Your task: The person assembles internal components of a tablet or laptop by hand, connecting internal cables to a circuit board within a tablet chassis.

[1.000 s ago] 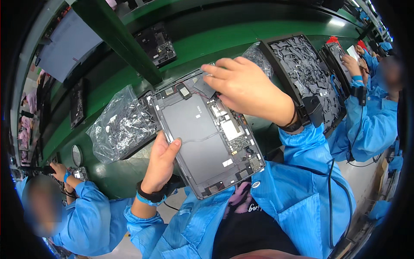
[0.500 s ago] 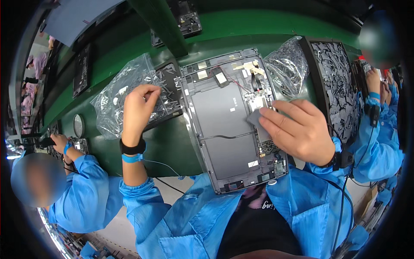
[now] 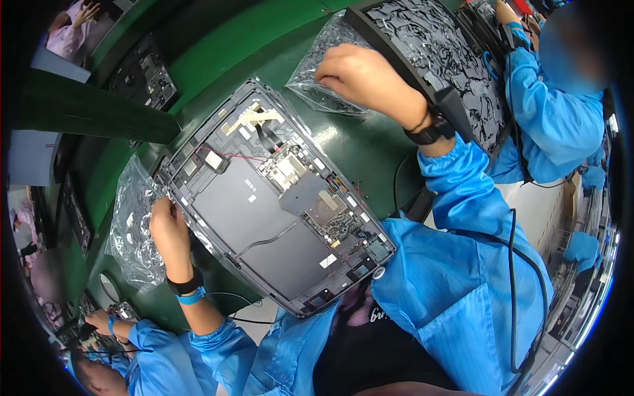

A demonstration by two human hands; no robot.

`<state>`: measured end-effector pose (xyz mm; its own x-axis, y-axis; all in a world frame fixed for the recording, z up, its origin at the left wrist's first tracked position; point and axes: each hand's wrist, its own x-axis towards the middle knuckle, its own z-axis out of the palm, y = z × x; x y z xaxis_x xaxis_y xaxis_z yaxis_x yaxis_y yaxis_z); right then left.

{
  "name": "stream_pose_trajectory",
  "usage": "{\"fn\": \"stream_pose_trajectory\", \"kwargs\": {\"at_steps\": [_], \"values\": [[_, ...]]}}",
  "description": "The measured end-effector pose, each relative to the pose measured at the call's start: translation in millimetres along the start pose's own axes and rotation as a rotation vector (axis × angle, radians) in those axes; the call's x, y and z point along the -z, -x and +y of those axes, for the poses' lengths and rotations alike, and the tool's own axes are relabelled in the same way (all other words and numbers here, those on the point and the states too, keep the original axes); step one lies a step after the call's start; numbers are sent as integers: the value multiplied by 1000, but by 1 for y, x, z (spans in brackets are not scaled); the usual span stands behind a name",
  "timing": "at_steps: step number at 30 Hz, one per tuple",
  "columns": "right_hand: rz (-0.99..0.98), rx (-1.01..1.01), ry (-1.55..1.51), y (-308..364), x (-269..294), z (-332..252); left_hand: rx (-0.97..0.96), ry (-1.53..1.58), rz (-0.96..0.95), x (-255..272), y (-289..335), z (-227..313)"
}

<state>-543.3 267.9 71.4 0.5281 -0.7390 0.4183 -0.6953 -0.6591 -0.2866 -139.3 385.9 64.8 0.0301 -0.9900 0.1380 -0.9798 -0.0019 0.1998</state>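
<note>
Currently — left hand (image 3: 170, 234) by one plastic bag (image 3: 131, 231), right hand (image 3: 370, 76) over second bag (image 3: 312, 74) — fingers curled, can't tell if pinching; opened tablet (image 3: 241, 208) between.

- Pale characters (image 3: 249, 183) on the open device (image 3: 271, 210)'s grey panel (image 3: 246, 221), too small to read.
- White square label (image 3: 251, 198) just beside them, its face illegible.
- White rectangular label (image 3: 328, 261) lower on the panel, illegible too.
- White lettering (image 3: 381, 315), partly showing, on the black shirt (image 3: 376, 353).
</note>
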Motion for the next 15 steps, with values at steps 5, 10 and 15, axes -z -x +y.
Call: {"fn": "stream_pose_trajectory", "kwargs": {"at_steps": [5,10,15], "values": [[-61,-19,-6,2,-34,1,212,238,35,10,3,23],[-28,-76,62,5,-43,-5,262,810,288,31,20,46],[-22,-67,48,0,-49,-8,43,1073,258,53,34,101]]}}
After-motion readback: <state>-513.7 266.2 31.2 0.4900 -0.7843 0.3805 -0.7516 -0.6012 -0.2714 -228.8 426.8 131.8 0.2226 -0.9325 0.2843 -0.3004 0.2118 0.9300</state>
